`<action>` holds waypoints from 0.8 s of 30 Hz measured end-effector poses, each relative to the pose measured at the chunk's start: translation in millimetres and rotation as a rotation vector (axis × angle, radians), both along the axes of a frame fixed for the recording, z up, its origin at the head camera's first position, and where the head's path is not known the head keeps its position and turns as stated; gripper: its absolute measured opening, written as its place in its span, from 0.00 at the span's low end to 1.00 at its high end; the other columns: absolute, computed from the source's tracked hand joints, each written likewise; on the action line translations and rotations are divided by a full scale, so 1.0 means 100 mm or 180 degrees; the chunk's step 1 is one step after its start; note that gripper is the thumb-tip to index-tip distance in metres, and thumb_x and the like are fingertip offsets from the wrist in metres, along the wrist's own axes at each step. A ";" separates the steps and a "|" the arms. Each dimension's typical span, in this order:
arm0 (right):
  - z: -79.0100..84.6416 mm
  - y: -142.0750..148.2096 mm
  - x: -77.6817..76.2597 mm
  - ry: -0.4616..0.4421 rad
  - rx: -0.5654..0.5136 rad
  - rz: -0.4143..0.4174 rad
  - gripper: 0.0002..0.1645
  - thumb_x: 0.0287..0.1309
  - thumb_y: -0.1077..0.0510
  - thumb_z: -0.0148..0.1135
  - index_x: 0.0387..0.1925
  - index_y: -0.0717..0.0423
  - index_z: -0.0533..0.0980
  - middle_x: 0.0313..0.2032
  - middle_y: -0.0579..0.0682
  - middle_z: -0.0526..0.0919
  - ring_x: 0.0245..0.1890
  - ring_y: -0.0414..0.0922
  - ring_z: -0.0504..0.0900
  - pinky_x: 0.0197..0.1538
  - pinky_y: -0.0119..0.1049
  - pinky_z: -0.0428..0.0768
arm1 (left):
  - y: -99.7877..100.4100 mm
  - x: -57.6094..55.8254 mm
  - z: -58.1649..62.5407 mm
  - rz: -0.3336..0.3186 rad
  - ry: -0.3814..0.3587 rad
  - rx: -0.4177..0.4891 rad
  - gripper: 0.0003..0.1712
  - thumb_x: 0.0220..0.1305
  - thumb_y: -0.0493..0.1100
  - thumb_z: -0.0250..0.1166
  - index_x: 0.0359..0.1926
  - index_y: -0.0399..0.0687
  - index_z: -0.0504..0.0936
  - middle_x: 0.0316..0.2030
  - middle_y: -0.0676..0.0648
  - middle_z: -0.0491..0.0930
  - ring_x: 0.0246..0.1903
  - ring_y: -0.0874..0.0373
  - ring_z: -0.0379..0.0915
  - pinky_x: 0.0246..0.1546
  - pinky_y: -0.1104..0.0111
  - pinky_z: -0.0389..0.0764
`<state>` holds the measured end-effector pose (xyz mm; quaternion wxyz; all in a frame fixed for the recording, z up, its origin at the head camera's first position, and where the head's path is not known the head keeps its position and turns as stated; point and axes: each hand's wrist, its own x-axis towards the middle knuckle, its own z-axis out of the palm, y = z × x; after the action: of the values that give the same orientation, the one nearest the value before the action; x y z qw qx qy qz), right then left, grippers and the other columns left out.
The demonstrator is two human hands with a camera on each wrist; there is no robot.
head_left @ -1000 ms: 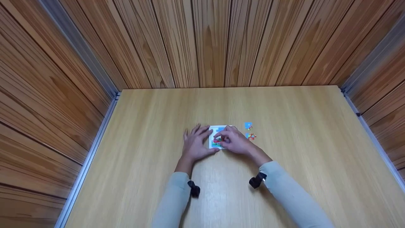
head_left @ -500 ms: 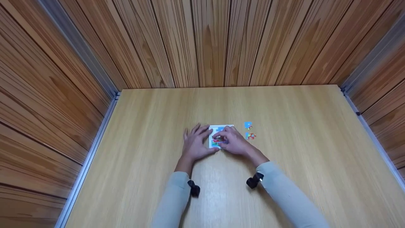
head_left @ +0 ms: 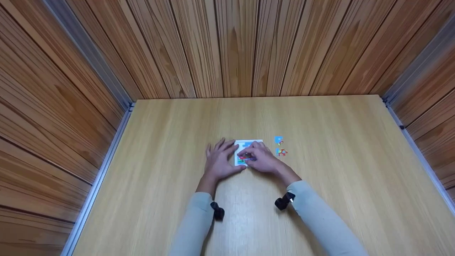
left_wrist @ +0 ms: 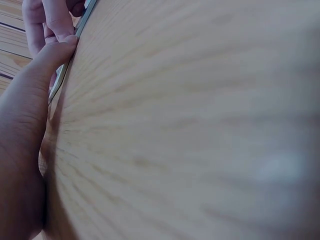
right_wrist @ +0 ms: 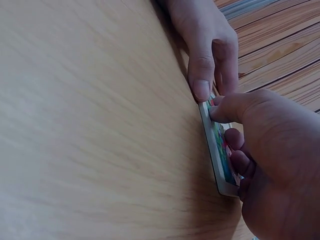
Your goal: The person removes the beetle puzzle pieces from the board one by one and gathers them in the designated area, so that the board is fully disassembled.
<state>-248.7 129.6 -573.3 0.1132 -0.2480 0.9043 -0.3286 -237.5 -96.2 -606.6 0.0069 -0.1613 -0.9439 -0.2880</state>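
A small picture puzzle in a white tray (head_left: 246, 141) lies flat on the table, its picture partly hidden by the hands. My left hand (head_left: 219, 164) is spread at the tray's left side, with thumb on the near edge and index finger by the left edge. Over the picture, my right hand (head_left: 262, 158) has curled fingers, thumb and index finger around a puzzle piece (head_left: 245, 156) mostly hidden beneath them. In the right wrist view, the right thumb (right_wrist: 227, 111) touches the puzzle close to the left thumb (right_wrist: 202, 89). Two loose pieces, one blue (head_left: 278, 139) and one mostly red (head_left: 282, 152), lie right of the tray.
The wooden table (head_left: 170, 142) is bounded by a plank wall (head_left: 234, 49) at the back and plank walls at both sides, with metal rails (head_left: 96, 177) along the side edges. Each forearm carries a small black camera (head_left: 217, 211).
My right hand and forearm have shifted slightly left, its fingertips moving a little over the puzzle. The left hand stays on the tray, and the loose pieces have not moved.
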 end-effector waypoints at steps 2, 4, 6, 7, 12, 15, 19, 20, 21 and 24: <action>0.00 0.00 0.00 0.0013 0.0017 0.0008 0.21 0.69 0.60 0.68 0.62 0.50 0.88 0.52 0.58 0.80 0.64 0.59 0.72 0.59 0.50 0.69 | 0.00 0.00 0.00 0.0005 -0.0009 0.0002 0.52 0.58 0.75 0.77 0.78 0.57 0.81 0.83 0.48 0.74 0.89 0.36 0.56 0.85 0.21 0.43; 0.00 -0.01 0.00 -0.0008 0.0029 0.0019 0.22 0.70 0.60 0.68 0.64 0.52 0.87 0.53 0.58 0.80 0.66 0.60 0.72 0.62 0.52 0.69 | 0.00 0.00 0.00 0.0007 -0.0024 0.0006 0.52 0.58 0.75 0.77 0.78 0.57 0.81 0.83 0.48 0.74 0.89 0.36 0.55 0.85 0.22 0.43; 0.00 -0.01 0.01 0.0001 0.0044 0.0019 0.23 0.70 0.59 0.68 0.65 0.53 0.86 0.54 0.58 0.80 0.66 0.60 0.72 0.63 0.54 0.70 | 0.00 0.00 0.00 0.0007 -0.0036 0.0006 0.52 0.58 0.75 0.77 0.78 0.57 0.81 0.84 0.48 0.73 0.89 0.36 0.55 0.85 0.22 0.43; 0.01 -0.01 0.01 -0.0006 0.0038 0.0014 0.24 0.70 0.59 0.68 0.65 0.54 0.85 0.54 0.58 0.80 0.66 0.61 0.72 0.64 0.54 0.70 | 0.00 0.00 0.00 0.0009 -0.0045 0.0004 0.52 0.59 0.75 0.76 0.79 0.57 0.81 0.84 0.49 0.73 0.90 0.36 0.55 0.85 0.22 0.43; 0.00 0.00 0.01 -0.0035 -0.0019 -0.0018 0.22 0.68 0.60 0.69 0.62 0.54 0.86 0.52 0.58 0.79 0.65 0.60 0.72 0.63 0.52 0.69 | 0.00 0.01 0.01 0.0019 -0.0078 -0.0022 0.52 0.59 0.76 0.76 0.79 0.58 0.80 0.85 0.49 0.72 0.90 0.36 0.54 0.86 0.22 0.42; -0.01 -0.01 0.01 -0.0041 -0.0034 -0.0023 0.21 0.68 0.60 0.70 0.61 0.54 0.87 0.51 0.58 0.79 0.65 0.60 0.72 0.62 0.51 0.68 | 0.00 0.01 0.01 0.0028 -0.0104 -0.0042 0.53 0.60 0.76 0.76 0.80 0.58 0.80 0.85 0.50 0.71 0.90 0.36 0.53 0.86 0.22 0.42; 0.00 -0.01 0.02 -0.0037 -0.0098 -0.0036 0.20 0.69 0.61 0.70 0.60 0.54 0.85 0.51 0.58 0.80 0.66 0.61 0.72 0.65 0.53 0.68 | 0.00 0.01 0.01 0.0019 -0.0098 -0.0031 0.53 0.60 0.76 0.76 0.80 0.58 0.80 0.85 0.50 0.71 0.90 0.36 0.53 0.86 0.23 0.41; 0.00 -0.01 0.02 -0.0041 -0.0123 -0.0036 0.19 0.69 0.61 0.70 0.60 0.54 0.85 0.52 0.59 0.81 0.66 0.61 0.72 0.65 0.53 0.68 | 0.00 0.01 0.00 0.0013 -0.0083 -0.0017 0.53 0.60 0.76 0.76 0.80 0.58 0.80 0.85 0.49 0.71 0.90 0.36 0.53 0.86 0.22 0.41; 0.00 0.00 0.02 -0.0041 -0.0165 -0.0033 0.19 0.69 0.61 0.71 0.59 0.54 0.84 0.52 0.59 0.81 0.66 0.61 0.72 0.66 0.54 0.68 | 0.00 0.01 0.00 0.0007 -0.0073 -0.0007 0.53 0.59 0.76 0.76 0.80 0.58 0.80 0.85 0.49 0.71 0.90 0.36 0.53 0.86 0.22 0.41; -0.08 0.02 0.00 0.0102 -0.0377 0.0045 0.18 0.67 0.62 0.70 0.57 0.53 0.82 0.49 0.57 0.82 0.63 0.59 0.74 0.65 0.53 0.69 | 0.00 0.00 0.00 0.0000 -0.0058 0.0021 0.53 0.59 0.75 0.76 0.79 0.57 0.80 0.85 0.49 0.72 0.90 0.35 0.54 0.86 0.22 0.40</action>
<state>-249.0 131.7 -581.6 0.0861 -0.2659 0.8831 -0.3767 -237.1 -95.8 -606.4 -0.0011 -0.1587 -0.9430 -0.2926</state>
